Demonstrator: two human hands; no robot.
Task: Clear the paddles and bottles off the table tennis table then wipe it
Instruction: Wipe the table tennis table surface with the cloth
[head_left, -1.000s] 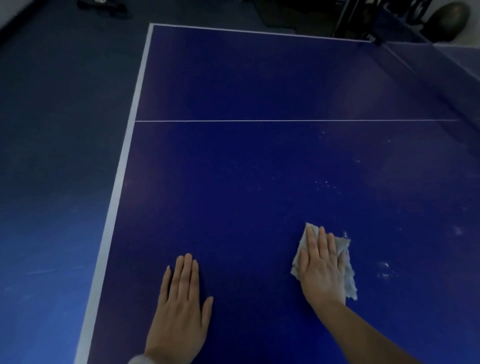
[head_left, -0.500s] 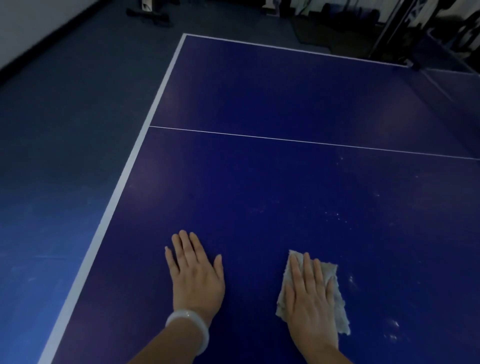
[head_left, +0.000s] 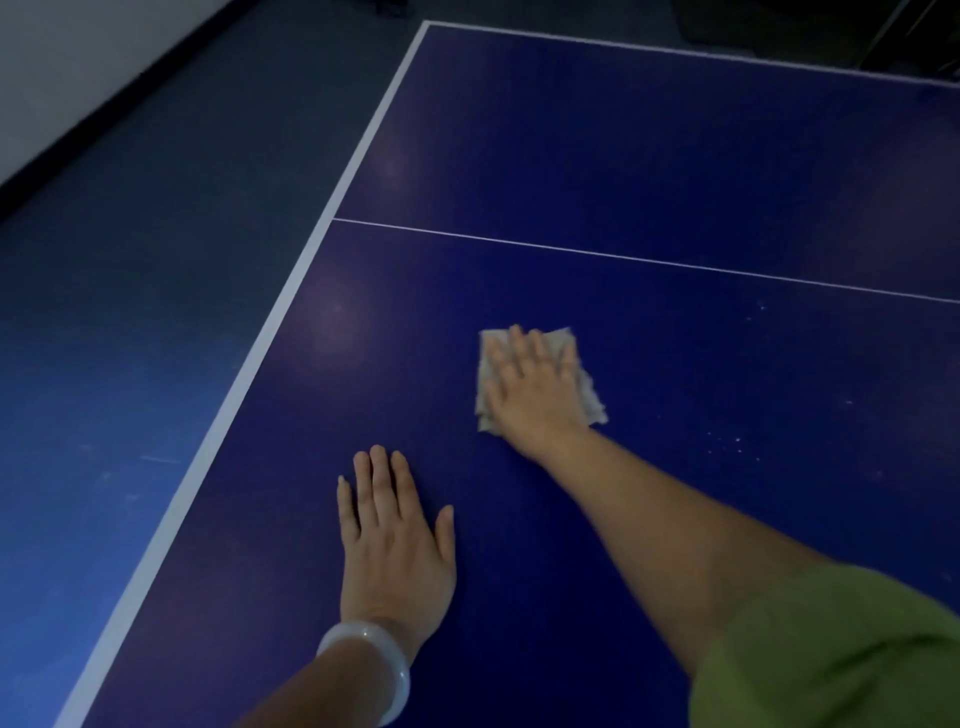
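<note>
The blue table tennis table (head_left: 623, 156) fills most of the view, with white edge lines and a thin white centre line. My right hand (head_left: 535, 389) lies flat with straight fingers on a folded grey cloth (head_left: 587, 395) and presses it to the table top. My left hand (head_left: 395, 540) rests flat on the table nearer to me, fingers straight, with a pale bangle on its wrist. No paddles or bottles show on the visible part of the table.
Small white specks (head_left: 727, 441) dot the surface right of the cloth. The table's left edge (head_left: 270, 322) runs diagonally, with dark blue floor (head_left: 130, 312) beyond it and a white wall with dark skirting (head_left: 78, 78) at the top left.
My right hand has pushed the cloth forward, away from me, with the arm stretched further out. My left hand has stayed flat on the table.
</note>
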